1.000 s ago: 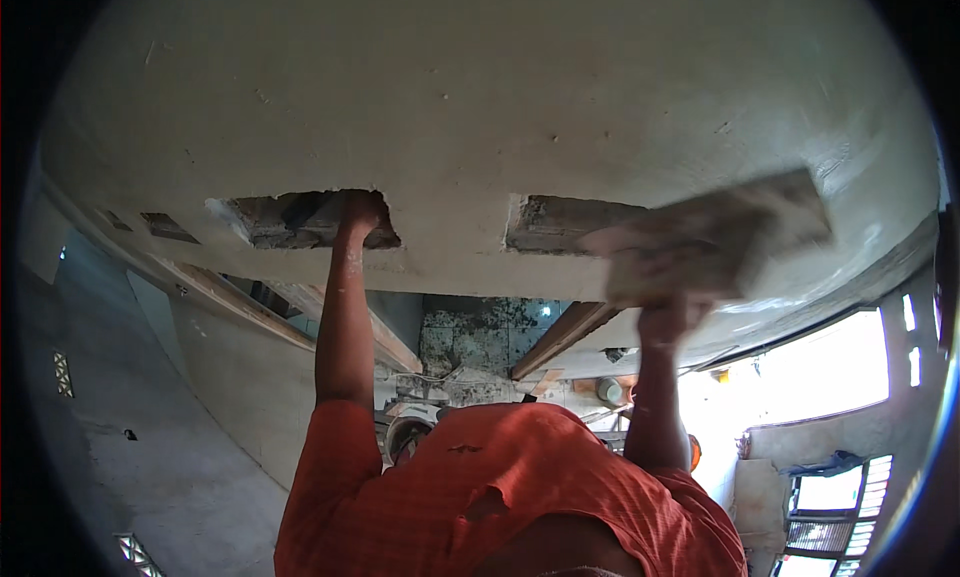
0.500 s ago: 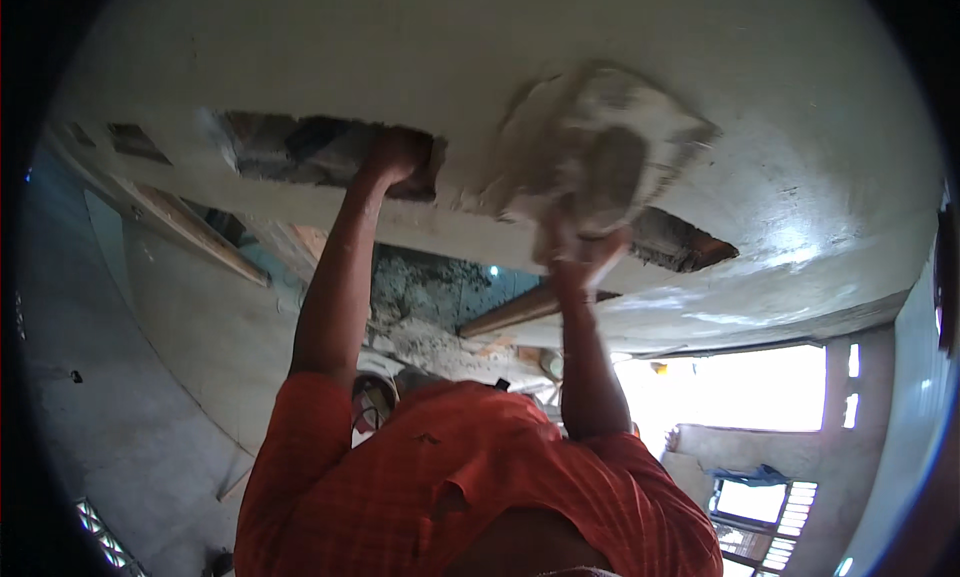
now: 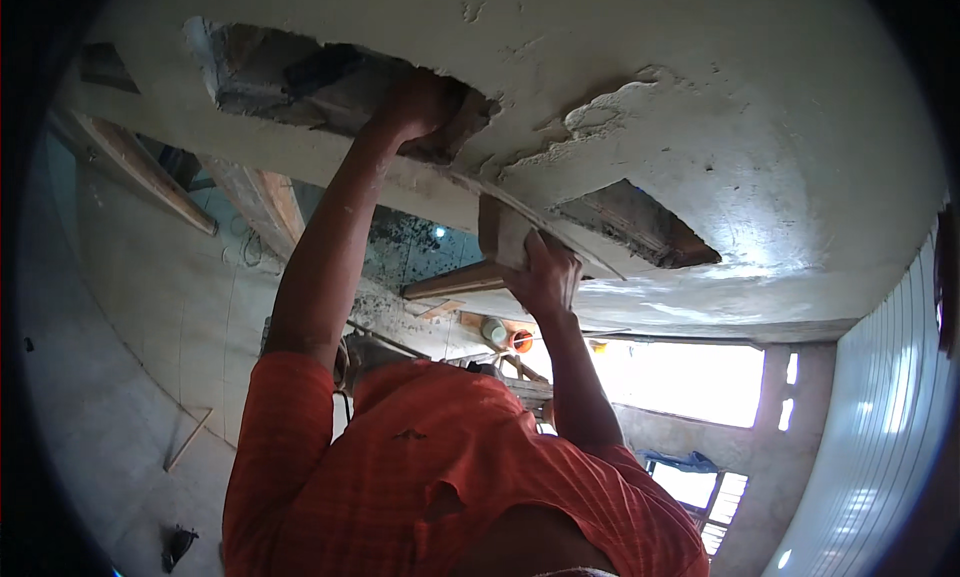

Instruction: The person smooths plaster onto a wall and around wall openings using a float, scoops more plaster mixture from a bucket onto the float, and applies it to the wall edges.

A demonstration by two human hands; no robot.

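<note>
One float (image 3: 501,227), flat, thin, pale-edged, gripped by right hand (image 3: 548,275). Left hand (image 3: 416,107) inside hole (image 3: 255,75); fingers hidden, can't tell state.

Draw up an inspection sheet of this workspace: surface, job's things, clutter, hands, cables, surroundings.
Surface: pale plaster, shiny toward the right, with a rough ridge above the right opening.
Job's things: trowel, seen nearly edge-on; contact with the plaster unclear.
Clutter: pale container, orange container; dark object lower left, kind unclear.
Hands: left hand in the left opening, fingers hidden; right hand grips the trowel.
Cables: thin loops at left, possibly wire.
Surroundings: bright gap, ribbed panel at right.
</note>
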